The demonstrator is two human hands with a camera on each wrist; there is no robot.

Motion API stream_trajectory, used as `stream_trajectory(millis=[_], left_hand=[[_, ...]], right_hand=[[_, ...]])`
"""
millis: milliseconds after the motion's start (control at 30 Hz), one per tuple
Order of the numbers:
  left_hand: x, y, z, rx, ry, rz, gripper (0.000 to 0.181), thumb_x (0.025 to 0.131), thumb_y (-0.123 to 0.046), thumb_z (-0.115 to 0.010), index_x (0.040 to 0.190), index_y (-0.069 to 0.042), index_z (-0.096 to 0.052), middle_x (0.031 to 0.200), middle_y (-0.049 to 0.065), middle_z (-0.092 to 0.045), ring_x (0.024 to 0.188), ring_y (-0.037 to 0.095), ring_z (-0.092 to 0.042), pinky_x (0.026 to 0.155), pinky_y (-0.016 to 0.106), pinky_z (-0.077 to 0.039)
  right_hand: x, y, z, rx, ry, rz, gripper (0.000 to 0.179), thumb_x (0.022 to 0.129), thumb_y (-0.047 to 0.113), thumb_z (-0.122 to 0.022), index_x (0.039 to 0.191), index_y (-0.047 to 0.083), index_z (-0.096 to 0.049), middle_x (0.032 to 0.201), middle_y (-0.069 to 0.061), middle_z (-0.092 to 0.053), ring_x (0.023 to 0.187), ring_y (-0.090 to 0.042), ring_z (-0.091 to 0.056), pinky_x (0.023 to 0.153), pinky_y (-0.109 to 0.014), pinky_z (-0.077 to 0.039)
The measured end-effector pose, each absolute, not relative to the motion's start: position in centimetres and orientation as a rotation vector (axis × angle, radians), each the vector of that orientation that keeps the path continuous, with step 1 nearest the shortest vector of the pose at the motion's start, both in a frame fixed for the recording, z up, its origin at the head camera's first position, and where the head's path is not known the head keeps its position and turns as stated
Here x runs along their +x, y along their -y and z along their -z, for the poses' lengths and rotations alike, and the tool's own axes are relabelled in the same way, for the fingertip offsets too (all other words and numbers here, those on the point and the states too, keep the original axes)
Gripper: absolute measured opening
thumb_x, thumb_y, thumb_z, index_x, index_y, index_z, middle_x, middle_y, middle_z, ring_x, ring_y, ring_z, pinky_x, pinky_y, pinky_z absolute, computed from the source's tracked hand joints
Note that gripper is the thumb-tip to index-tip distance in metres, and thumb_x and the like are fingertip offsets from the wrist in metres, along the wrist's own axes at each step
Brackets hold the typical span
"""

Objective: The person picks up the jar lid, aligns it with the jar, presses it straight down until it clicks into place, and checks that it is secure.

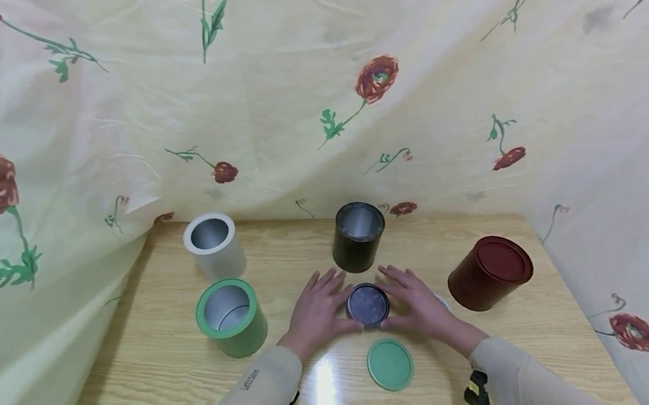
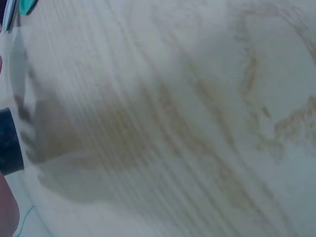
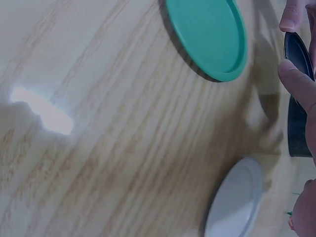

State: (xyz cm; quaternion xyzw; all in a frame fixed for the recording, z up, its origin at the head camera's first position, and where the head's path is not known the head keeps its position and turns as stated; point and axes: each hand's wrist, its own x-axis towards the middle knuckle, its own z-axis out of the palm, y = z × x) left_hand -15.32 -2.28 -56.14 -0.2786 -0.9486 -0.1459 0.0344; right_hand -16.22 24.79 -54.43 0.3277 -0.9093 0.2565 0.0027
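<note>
A round black lid is held between my two hands, flat side facing up in the head view. My left hand grips its left edge, thumb at the near side and fingers at the far side. My right hand grips the right edge in the same way. In the right wrist view both thumbs meet the lid's near rim. Just beyond the fingertips stands an open black canister, upright, its grey inside showing. A green lid lies flat on the table nearer me.
An open white canister and an open green canister stand at the left. To the right is a dark red canister with its lid on. A white lid lies partly hidden by my right hand. Flowered cloth hangs behind the wooden table.
</note>
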Motion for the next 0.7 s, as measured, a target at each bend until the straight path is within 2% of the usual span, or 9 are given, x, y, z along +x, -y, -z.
stream_trajectory(millis=[267, 700], left_hand=[[-15.9, 2.3, 54.5, -0.882, 2.811, 0.296, 0.083, 0.085, -0.076, -0.072, 0.148, -0.021, -0.067, 0.164, 0.007, -0.05, 0.156, 0.029, -0.04, 0.13, 0.051, -0.028], [-17.1, 2.2, 51.0, -0.891, 2.744, 0.247, 0.082, 0.086, -0.073, -0.073, 0.15, -0.022, -0.065, 0.164, 0.007, -0.05, 0.158, 0.027, -0.037, 0.131, 0.051, -0.027]], right_hand=[[-16.5, -24.9, 52.8, 1.046, 2.734, -0.782, 0.078, 0.071, 0.02, -0.102, 0.139, 0.001, -0.069, 0.161, -0.026, -0.047, 0.148, -0.052, -0.043, 0.117, -0.079, -0.029], [-17.2, -25.4, 50.5, 1.039, 2.628, -0.719, 0.082, 0.068, 0.014, -0.103, 0.141, 0.002, -0.068, 0.162, -0.025, -0.045, 0.145, -0.05, -0.046, 0.117, -0.077, -0.031]])
